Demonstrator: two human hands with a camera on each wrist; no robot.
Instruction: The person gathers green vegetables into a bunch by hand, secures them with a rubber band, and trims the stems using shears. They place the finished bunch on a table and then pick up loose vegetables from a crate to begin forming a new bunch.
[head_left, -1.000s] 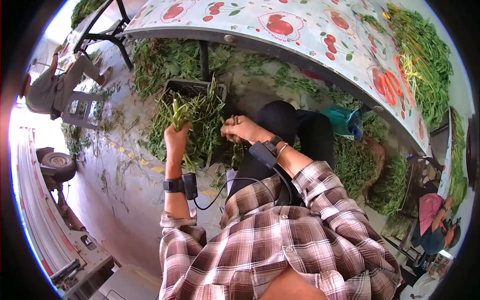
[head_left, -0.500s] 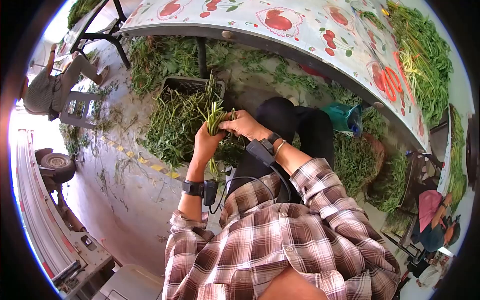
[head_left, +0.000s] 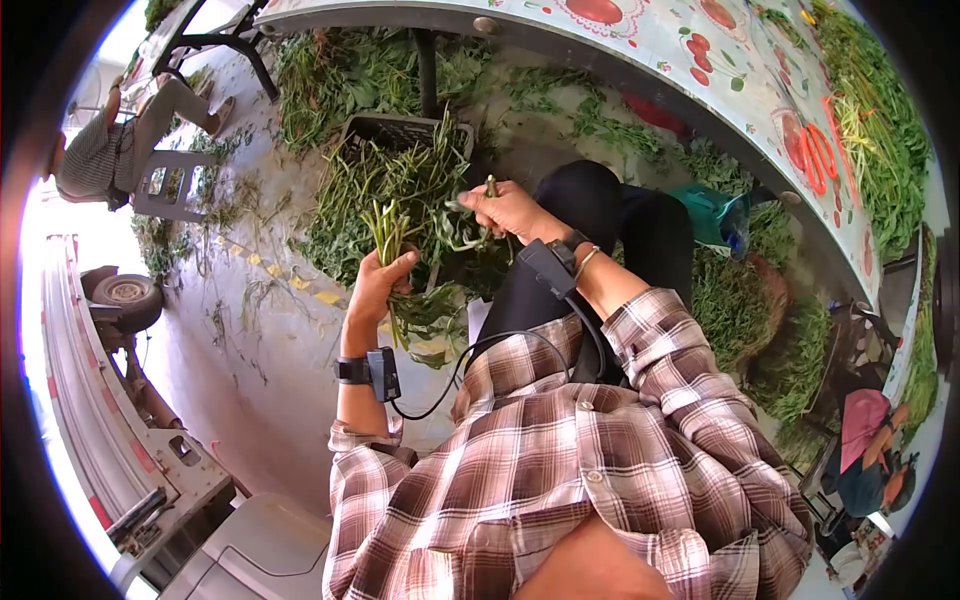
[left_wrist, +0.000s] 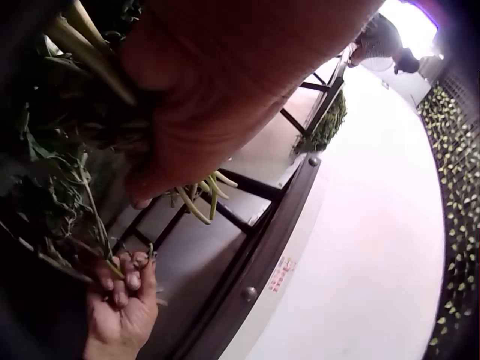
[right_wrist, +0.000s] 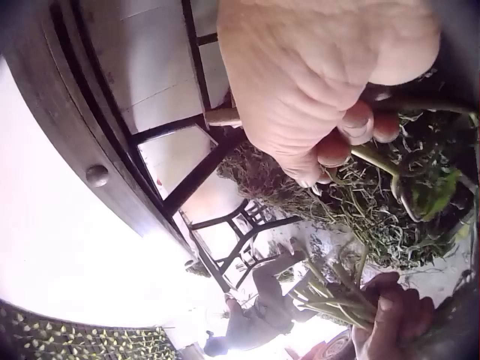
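My left hand [head_left: 374,288] grips a bunch of leafy green stems [head_left: 388,228], pale cut ends up and leaves hanging below the fist. In the right wrist view those stem ends [right_wrist: 334,298] fan out from the curled fingers. To the right, apart from the bunch, my right hand [head_left: 508,212] pinches a green stem [right_wrist: 375,159] between thumb and fingertips. The left wrist view shows that hand [left_wrist: 124,319] with fingers bent at the stem. Between and beyond both hands, a heap of greens [head_left: 355,205] spills over a dark plastic crate [head_left: 365,127].
A table with a fruit-print cover [head_left: 650,40] stands ahead, bearing orange-handled scissors [head_left: 818,160] and piled greens [head_left: 880,150]. Loose greens [head_left: 340,75] lie under it. A teal bag [head_left: 710,215] is right of my knees. Other people work at far left and far right.
Half a second ago both hands met at the bunch. Now the left hand has drawn back left with it, and the right hand has moved right with a stem.
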